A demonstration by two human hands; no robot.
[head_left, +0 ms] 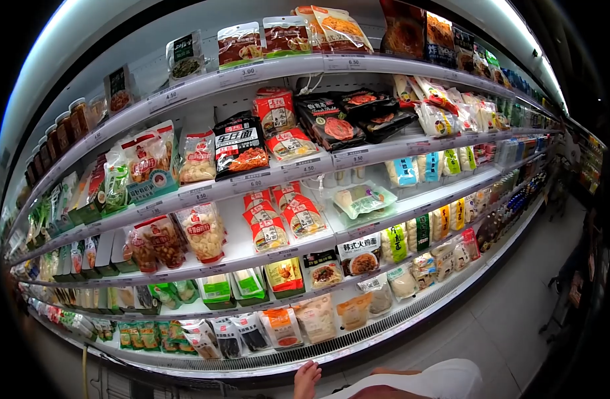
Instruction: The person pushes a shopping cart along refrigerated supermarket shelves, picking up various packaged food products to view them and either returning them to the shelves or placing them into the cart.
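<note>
My left hand (307, 380) is at the bottom edge, in front of the lowest shelf and apart from the packets. Its fingers are loosely bent, and nothing shows in them. A strip of skin beside the white clothing looks like part of my right hand or forearm (393, 371); its fingers are hidden. Nearest above are an orange-topped packet (282, 327), a large beige packet (315, 319) and a small orange packet (354, 311) on the bottom shelf. Higher up are a black noodle packet (240, 145), red-and-white packets (304, 216) and a clear-wrapped tray (363, 199).
A long refrigerated shelf unit curves across the view, with price strips (255, 183) along its edges. Wire cart parts (119, 386) show at lower left. Grey floor tiles (498, 326) extend along the right. A dim person or cart shape (571, 266) is at far right.
</note>
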